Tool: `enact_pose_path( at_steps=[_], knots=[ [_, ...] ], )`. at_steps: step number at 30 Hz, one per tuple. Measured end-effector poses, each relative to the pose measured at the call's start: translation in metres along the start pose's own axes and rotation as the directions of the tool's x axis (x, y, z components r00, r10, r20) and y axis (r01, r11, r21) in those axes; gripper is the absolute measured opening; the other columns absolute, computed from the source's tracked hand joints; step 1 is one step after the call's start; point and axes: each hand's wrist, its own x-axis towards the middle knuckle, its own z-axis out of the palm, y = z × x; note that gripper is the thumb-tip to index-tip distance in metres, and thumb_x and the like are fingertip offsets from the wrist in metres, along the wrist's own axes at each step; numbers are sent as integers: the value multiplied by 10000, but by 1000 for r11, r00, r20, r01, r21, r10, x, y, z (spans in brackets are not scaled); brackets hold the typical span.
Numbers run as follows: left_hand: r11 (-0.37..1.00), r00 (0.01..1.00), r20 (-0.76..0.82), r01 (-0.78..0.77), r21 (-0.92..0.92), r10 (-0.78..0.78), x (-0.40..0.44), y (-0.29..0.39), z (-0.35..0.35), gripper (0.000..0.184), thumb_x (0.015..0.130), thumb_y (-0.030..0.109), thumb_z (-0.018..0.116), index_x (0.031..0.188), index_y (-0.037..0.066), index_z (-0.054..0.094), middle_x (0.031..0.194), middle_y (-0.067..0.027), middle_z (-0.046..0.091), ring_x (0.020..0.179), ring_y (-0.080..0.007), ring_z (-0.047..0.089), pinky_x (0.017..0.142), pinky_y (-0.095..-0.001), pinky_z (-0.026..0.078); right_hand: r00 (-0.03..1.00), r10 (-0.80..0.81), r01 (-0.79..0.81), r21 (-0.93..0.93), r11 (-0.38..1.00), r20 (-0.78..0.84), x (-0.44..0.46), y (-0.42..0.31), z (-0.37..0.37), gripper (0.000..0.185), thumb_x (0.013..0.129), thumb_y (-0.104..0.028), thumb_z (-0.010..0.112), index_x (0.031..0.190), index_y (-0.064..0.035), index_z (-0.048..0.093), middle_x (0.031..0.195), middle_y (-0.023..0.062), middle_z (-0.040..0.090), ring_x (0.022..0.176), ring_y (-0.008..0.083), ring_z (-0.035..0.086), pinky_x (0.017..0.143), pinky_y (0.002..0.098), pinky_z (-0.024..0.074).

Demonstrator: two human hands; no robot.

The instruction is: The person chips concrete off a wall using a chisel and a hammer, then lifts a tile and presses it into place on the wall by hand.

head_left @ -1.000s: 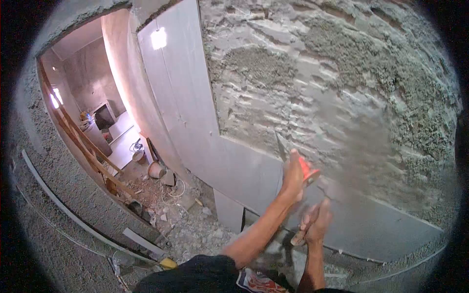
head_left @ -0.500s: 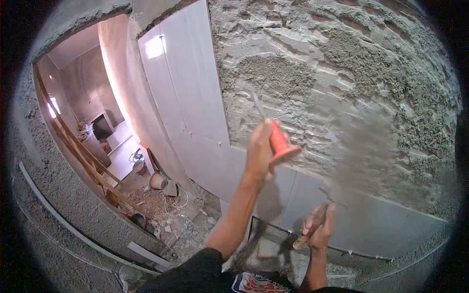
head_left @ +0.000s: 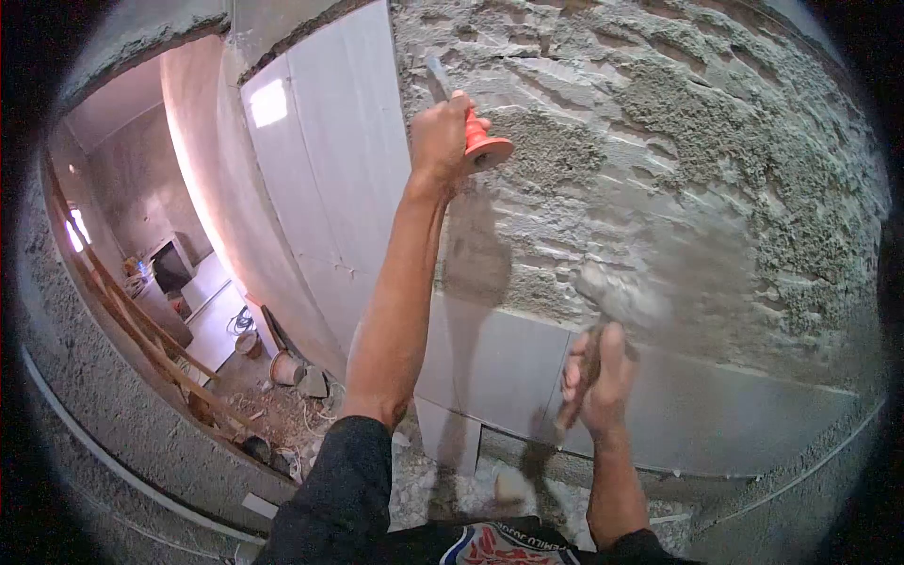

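My left hand (head_left: 443, 141) is raised high, wrapped around a chisel (head_left: 476, 141) with an orange grip and a round guard. Its metal blade points up and left, close to the rough plaster wall (head_left: 556, 179) beside the edge of the tall pale tile. Lower and to the right, my right hand (head_left: 605, 377) is closed around the wooden handle of a hammer (head_left: 589, 363). The hammer's head is smeared by motion in front of the wall, above the lower row of tiles.
Pale tiles (head_left: 344, 141) cover the wall on the left, and more tiles (head_left: 499, 353) run along its lower part. A doorway at far left shows wooden poles (head_left: 122, 301), a bucket (head_left: 285, 367) and rubble on the floor. Broken chips lie below me.
My left hand has moved up and left with the chisel, from mid-wall to near the top of the tall tile. The right hand has risen, lifting the hammer.
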Motion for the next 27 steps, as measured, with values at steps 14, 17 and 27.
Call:
enact_pose_path(
  at_steps=[14, 17, 27],
  knots=[
    [918, 956, 270, -207, 339, 116, -1, 43, 59, 376, 995, 359, 626, 878, 4, 669, 767, -74, 669, 612, -145, 641, 575, -306, 544, 978, -204, 205, -39, 978, 48, 28, -28, 28, 460, 1075, -427, 522, 883, -17, 607, 588, 5, 527, 456, 76, 458, 407, 237, 361],
    [974, 953, 300, -109, 197, 46, 4, 39, 61, 384, 997, 353, 619, 868, -6, 670, 781, -77, 672, 635, -150, 649, 591, -317, 556, 972, -235, 235, 18, 972, -12, 31, -33, 31, 448, 1079, -420, 516, 891, -23, 605, 570, -6, 506, 450, 77, 455, 408, 244, 362],
    [981, 960, 242, -167, 98, 139, -8, 53, 92, 288, 953, 261, 619, 976, -22, 666, 820, -109, 693, 670, -182, 675, 564, -350, 547, 723, -687, 687, -35, 726, -76, 146, -15, 83, 455, 1051, -474, 552, 810, -87, 534, 580, -12, 475, 447, 90, 463, 369, 259, 350]
  ],
)
